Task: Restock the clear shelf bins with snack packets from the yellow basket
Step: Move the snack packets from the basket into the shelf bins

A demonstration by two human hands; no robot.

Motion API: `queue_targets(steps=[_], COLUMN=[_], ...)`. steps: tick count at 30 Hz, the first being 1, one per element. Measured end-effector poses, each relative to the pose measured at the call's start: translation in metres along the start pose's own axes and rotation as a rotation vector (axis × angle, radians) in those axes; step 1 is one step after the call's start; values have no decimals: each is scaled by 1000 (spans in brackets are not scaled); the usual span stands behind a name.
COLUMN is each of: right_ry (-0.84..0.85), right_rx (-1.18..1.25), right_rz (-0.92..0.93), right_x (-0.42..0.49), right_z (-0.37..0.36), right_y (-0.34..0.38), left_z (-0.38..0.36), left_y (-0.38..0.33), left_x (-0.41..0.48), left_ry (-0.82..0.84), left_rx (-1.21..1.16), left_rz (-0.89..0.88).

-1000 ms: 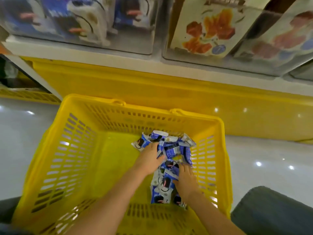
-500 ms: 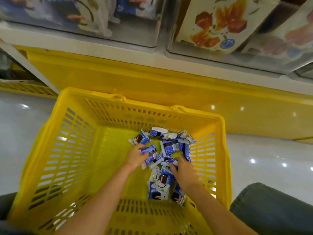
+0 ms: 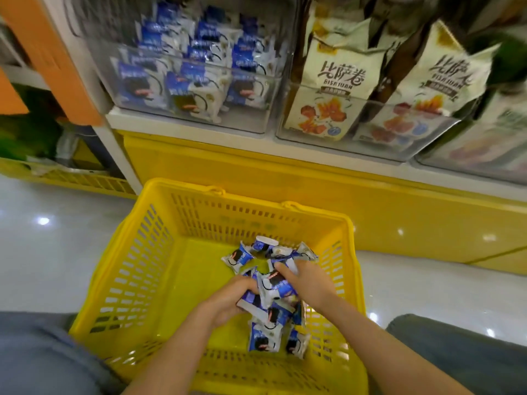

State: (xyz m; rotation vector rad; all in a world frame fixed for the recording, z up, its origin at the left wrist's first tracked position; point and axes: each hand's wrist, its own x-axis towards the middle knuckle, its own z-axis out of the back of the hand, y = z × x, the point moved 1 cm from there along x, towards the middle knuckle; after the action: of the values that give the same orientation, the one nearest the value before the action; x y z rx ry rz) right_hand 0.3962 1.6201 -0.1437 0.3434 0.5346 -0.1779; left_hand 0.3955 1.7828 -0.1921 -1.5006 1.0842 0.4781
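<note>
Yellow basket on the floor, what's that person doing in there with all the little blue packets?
A person is gathering blue-and-white snack packets in the yellow basket. The left hand grips a bunch and the right hand holds more beside it, both low inside the basket. Other packets lie loose around them. The clear bin on the shelf above holds the same kind; this handful is not lifted to it yet.

Left hand (image 3: 228, 299) and right hand (image 3: 309, 283) grip snack packets (image 3: 275, 289) (blue-white) inside yellow basket (image 3: 137, 269).
</note>
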Motion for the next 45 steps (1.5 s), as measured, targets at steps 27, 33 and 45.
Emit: queue_targets(steps=[27,33,45], right_ry=[234,48,-111], right_rx=[179,308,714], right_rz=[530,490,496], right_x=[-55,-53,-54], right_z=[129,141,171], right_y=[76,100,158], left_z=[16,30,60], left_y=[-122,-139,-165], left_x=[-134,-150,-176], left_ry=[-53,-211,-251], left_rx=[729,340,218], left_rz=[-860,-834,-967])
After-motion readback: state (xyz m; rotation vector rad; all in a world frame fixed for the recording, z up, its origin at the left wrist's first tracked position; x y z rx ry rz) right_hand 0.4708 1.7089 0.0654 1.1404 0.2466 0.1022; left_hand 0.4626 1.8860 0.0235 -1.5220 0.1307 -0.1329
